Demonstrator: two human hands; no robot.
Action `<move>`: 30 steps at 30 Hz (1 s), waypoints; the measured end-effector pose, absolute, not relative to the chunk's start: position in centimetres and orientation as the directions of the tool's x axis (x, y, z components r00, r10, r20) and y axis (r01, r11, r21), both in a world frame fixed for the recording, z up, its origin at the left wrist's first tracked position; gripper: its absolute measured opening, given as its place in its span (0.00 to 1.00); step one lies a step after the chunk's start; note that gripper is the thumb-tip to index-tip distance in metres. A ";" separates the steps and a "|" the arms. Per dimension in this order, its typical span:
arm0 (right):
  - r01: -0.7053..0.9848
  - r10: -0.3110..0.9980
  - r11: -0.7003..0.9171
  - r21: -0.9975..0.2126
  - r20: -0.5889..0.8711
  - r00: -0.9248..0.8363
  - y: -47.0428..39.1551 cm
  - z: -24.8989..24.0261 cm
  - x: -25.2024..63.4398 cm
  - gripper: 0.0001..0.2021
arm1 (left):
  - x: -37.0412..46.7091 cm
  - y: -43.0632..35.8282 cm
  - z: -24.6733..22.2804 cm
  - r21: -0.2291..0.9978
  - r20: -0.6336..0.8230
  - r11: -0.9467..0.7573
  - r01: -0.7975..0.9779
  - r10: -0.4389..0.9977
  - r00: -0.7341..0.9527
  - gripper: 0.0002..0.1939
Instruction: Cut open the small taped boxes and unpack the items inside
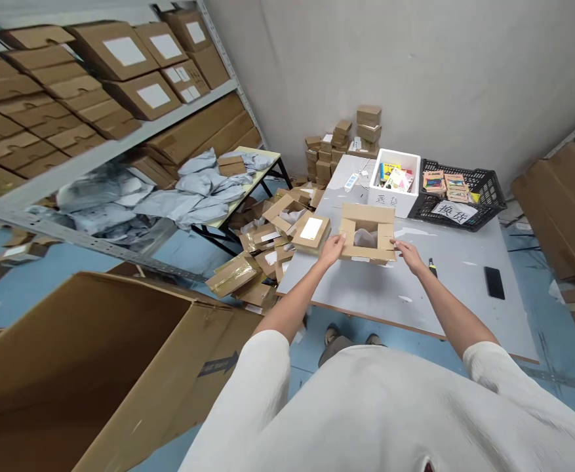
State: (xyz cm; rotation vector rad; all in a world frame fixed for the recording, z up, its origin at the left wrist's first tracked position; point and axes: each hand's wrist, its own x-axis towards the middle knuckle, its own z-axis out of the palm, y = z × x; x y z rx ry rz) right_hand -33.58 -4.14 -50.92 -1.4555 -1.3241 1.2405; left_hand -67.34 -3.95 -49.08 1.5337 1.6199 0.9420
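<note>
**Head view: both hands grip an open box over the table**

The open box (367,252) is above the left-hand part of the grey table (469,269), near its front edge; whether its base touches the tabletop cannot be told. Its floor is out of sight beneath a crumpled, greyish wrapping (366,238), and anything inside that wrapping is hidden. The lower side of the box is also mostly out of view.

The left hand (333,251) is clamped on the left side of the box, with the thumb showing and some fingers hidden. The right hand (408,254) pinches the opposite side near the edge; its exact hold is too small to make out. The box sits between the two hands, touching both.

It is plain brown cardboard with its flaps spread, the far one raised, and a whitish patch along the near edge.

At the table's left edge lies a closed box (311,234) with a blank-looking white label. Toward the table's far side, a white foam bin (410,206) stands beside a black crate (488,196). On the table's right part is a dark phone (494,283). Left of the table, a large carton (193,367) is cut off by the frame.
</note>
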 end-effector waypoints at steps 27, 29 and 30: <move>0.196 0.916 0.187 -0.963 0.098 -0.390 8.9 -48.0 -78.3 0.44 | -106.1 -5.1 -48.8 0.864 0.190 0.099 0.494 0.844 -0.502 0.25; 0.188 0.921 0.181 -0.965 0.099 -0.377 9.6 -48.4 -79.4 0.49 | -106.6 -4.3 -49.5 0.872 0.162 0.123 0.473 0.840 -0.518 0.29; 0.195 0.926 0.166 -0.967 0.085 -0.367 9.8 -48.8 -79.6 0.51 | -106.5 -3.9 -49.8 0.878 0.144 0.136 0.459 0.839 -0.524 0.31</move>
